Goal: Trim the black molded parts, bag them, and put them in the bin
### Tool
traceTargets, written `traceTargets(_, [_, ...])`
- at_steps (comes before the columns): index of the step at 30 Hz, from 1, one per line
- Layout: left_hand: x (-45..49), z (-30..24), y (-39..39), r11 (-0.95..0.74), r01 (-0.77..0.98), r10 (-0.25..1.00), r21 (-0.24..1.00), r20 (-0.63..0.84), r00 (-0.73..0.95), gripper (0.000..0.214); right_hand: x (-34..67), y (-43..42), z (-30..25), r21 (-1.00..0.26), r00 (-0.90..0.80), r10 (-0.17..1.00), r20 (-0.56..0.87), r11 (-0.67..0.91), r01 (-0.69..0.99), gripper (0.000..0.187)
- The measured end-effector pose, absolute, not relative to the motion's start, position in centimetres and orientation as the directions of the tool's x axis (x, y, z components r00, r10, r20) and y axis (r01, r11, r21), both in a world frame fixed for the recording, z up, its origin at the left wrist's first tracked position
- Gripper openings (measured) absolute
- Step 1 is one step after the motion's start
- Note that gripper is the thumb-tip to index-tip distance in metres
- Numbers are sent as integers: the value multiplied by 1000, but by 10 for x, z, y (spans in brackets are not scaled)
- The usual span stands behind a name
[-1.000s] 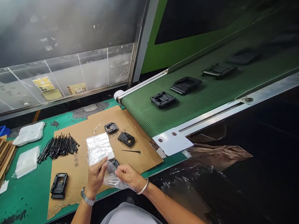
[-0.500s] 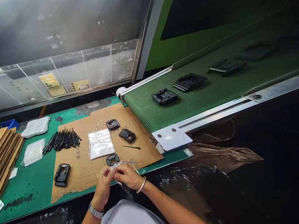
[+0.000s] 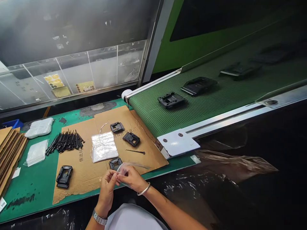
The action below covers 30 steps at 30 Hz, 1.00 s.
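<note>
Close together at the table's front edge, my left hand (image 3: 109, 184) and my right hand (image 3: 130, 179) pinch a clear plastic bag (image 3: 123, 167) between their fingertips. Part of the bag is hidden by the fingers. Just behind it on the cardboard lies a black plastic frame (image 3: 115, 162), partly covered by the bag. A stack of clear bags (image 3: 104, 147) rests further back. Two more black frames (image 3: 117, 126) (image 3: 131, 139) lie beyond, with a single black pin-like rod (image 3: 135, 151) near them. Another black frame (image 3: 64, 176) sits at the left.
A pile of black rods (image 3: 65, 141) lies left of the bag stack. Plastic bag bundles (image 3: 39, 127) and a cardboard stack (image 3: 11, 153) stand at the left. On the right, a green conveyor belt (image 3: 148, 111) carries several black parts and ends at a white plate (image 3: 178, 143).
The bag between my fingers appears spread wider, with my right hand slightly higher against it. The whole view has shifted a little; the parts on the table stay where they were.
</note>
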<state>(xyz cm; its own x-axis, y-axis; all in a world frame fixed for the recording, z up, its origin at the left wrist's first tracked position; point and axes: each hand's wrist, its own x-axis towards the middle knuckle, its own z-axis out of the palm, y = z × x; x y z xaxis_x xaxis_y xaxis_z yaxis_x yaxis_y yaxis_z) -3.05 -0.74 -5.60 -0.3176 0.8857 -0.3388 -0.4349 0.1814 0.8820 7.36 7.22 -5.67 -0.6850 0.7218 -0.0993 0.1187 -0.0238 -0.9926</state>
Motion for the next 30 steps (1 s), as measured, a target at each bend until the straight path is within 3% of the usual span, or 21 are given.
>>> traceTargets(2, [-30, -54, -8, 206, -480, 908, 853, -350, -232, 21, 76, 72, -57, -993, -711, 693, -119, -69, 98, 41])
traceTargets(5, [-27, -53, -9, 203, -504, 936, 840, -318, -152, 20, 81, 71, -57, -958, -813, 552, -182, -287, 19, 45])
traceTargets(8, [-24, -54, -8, 178, -498, 938, 849, -299, -174, 20, 84, 70, -59, -890, -859, 453, -239, -455, 8, 46])
traceTargets(13, [-35, -67, -1, 7, -752, 767, 660, -485, -419, 19, 88, 83, -71, -966, -518, 818, -251, -242, 87, 36])
traceTargets(17, [-40, -71, -3, 5, -793, 744, 609, -533, -404, 21, 87, 93, -84, -974, -376, 898, -227, -207, 94, 33])
traceTargets(22, [-36, -80, -4, 127, -488, 695, 864, -429, -578, 28, 72, 85, -92, -982, -374, 909, -186, -178, 55, 29])
traceTargets(26, [-40, -100, -2, 192, -425, 566, 885, -454, -689, 25, 56, 70, -87, -989, -428, 893, -141, -141, 31, 32])
traceTargets(28, [-42, -108, -6, 229, -221, 531, 948, -311, -788, 33, 49, 63, -81, -993, -492, 864, -105, -66, 95, 32])
traceTargets(30, [-43, -115, -13, 254, 182, 593, 950, -4, -805, 37, 42, 57, -74, -974, -595, 801, -56, 88, 209, 27])
